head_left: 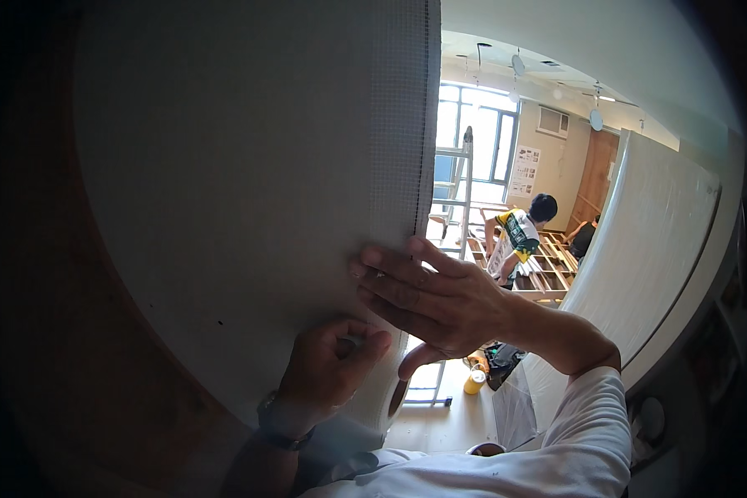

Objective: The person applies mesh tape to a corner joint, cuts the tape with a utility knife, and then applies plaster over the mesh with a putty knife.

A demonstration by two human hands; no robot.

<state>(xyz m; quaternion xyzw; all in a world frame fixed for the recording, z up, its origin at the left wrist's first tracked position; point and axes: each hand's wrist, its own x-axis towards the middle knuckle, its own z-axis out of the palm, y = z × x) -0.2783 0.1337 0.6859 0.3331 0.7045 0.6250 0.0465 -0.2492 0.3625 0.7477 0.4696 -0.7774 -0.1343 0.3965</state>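
Observation:
A strip of white mesh tape (394,124) runs down the edge of the pale wall panel (224,166) in front of me. My right hand (440,303) lies across the strip near the panel's edge, its fingers stretched out and the thumb apart. Just below and to the left, my left hand (332,365) is closed, with its fingers curled and the thumb close to the strip. What it grips, if anything, is hidden. Under the hands hangs a pale roll (397,398) with a hollow core, apparently of the same mesh.
Beyond the edge stands an aluminium stepladder (465,183). A person (519,236) bends over a wooden frame (556,261), with another person (583,239) behind. Plastic-wrapped panelling (664,224) rises on the right. A yellow container (474,382) and a dark bag (504,361) sit on the floor.

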